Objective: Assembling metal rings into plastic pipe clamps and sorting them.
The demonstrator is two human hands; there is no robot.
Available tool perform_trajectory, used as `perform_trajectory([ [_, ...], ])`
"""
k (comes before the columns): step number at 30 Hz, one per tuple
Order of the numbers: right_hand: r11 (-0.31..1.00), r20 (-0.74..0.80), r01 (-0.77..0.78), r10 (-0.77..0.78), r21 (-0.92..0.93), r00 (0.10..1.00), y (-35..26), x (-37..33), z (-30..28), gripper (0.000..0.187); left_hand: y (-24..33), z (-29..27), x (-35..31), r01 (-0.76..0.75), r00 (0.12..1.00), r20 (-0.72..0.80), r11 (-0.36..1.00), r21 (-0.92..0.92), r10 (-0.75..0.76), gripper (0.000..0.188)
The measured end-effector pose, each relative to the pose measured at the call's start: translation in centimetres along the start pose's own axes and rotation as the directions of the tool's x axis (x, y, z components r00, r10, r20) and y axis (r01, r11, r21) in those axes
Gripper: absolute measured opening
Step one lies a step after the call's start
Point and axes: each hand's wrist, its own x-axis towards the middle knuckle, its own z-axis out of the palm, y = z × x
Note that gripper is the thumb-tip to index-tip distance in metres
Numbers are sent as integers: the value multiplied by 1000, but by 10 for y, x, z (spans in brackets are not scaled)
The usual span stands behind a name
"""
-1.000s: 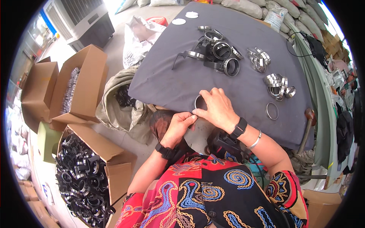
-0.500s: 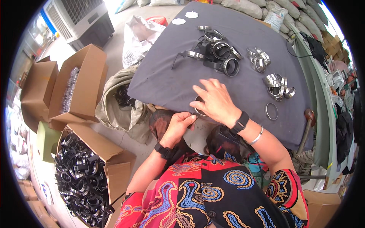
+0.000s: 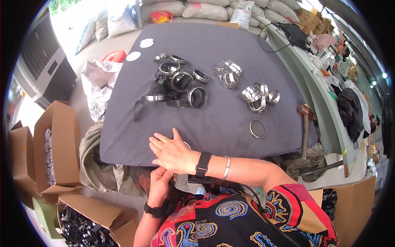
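Note:
My right hand [image 3: 173, 154] lies with fingers spread at the near edge of the grey-covered table [image 3: 214, 136], over a ring [image 3: 187, 145] of which only a thin bright edge shows. Just below its palm, my left hand [image 3: 160, 183] is closed in a pinch. What it pinches is hidden now; half a second ago a black tab by the ring was between its fingers. Farther in stands a cluster of black clamp-like parts with metal rings [image 3: 181, 82]. To the right lie two piles of loose metal rings [image 3: 231, 74] [image 3: 256, 96] and a single thin ring [image 3: 250, 128].
A mallet [image 3: 304, 112] rests at the table's right edge. Two white discs [image 3: 133, 56] lie far left. On the floor at left are a cardboard box of black parts [image 3: 84, 226], another box [image 3: 66, 144] with clear-wrapped goods, and an open cloth sack [image 3: 92, 164].
The whole view has shifted, so the table sits farther left and lower. My right hand now covers more of the ring, and my left hand has come under its palm.

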Motion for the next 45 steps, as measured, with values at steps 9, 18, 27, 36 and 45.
perform_trajectory([
  [9,999,-14,-50,51,21,999,2,4,-3,60,14,5,1,18,999,45,1000,21,-19,18],
  [18,997,105,22,-31,78,994,2,-6,-14,59,6,2,-2,-1,1000,1,1000,-2,1,16],
  [27,1000,-138,-21,24,20,990,-1,-4,-7,56,20,5,-2,39,999,12,999,27,-40,18],
  [36,900,-301,277,-177,335,937,41,-34,-31,61,58,13,6,-88,996,61,907,412,69,23],
  [45,955,-618,-45,226,294,753,101,-21,-73,58,134,24,96,-371,738,203,136,918,644,67],
])
